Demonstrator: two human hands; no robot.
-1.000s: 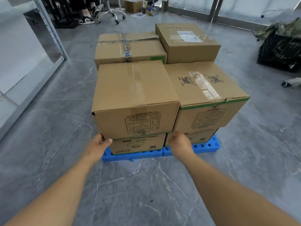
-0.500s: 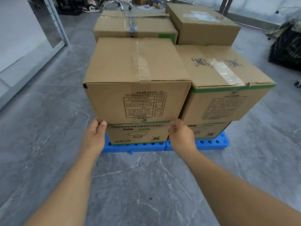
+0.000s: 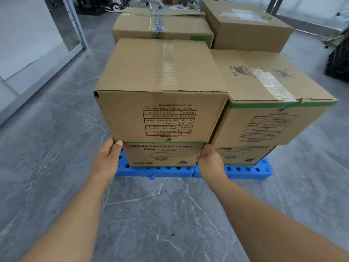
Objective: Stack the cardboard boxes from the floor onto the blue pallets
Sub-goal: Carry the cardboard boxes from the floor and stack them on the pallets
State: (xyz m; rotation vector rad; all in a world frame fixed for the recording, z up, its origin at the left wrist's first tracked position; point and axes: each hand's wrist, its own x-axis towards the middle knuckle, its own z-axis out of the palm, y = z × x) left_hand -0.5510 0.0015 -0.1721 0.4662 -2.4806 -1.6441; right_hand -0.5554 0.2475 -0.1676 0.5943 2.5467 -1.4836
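Two joined blue pallets (image 3: 170,172) lie on the grey floor and carry stacked cardboard boxes. The front left top box (image 3: 160,82) sits on a lower box (image 3: 160,156) printed with a lamp picture. My left hand (image 3: 108,157) holds the top box's lower left corner, thumb on its front edge. At its lower right corner is my right hand (image 3: 210,161), with the fingers tucked out of sight between the boxes. A green-banded box (image 3: 264,91) sits beside it on the right, atop another box (image 3: 245,156). Two more boxes stand behind, left (image 3: 162,25) and right (image 3: 245,25).
A white metal shelf frame (image 3: 75,25) and panel run along the left. A black crate (image 3: 338,59) stands at the right edge. Sneakers (image 3: 115,7) and chair legs show at the far back. Bare grey floor lies between me and the pallets.
The view has closed in on the stack and the boxes look larger. Both hands have stayed at the lower corners of the front left top box.
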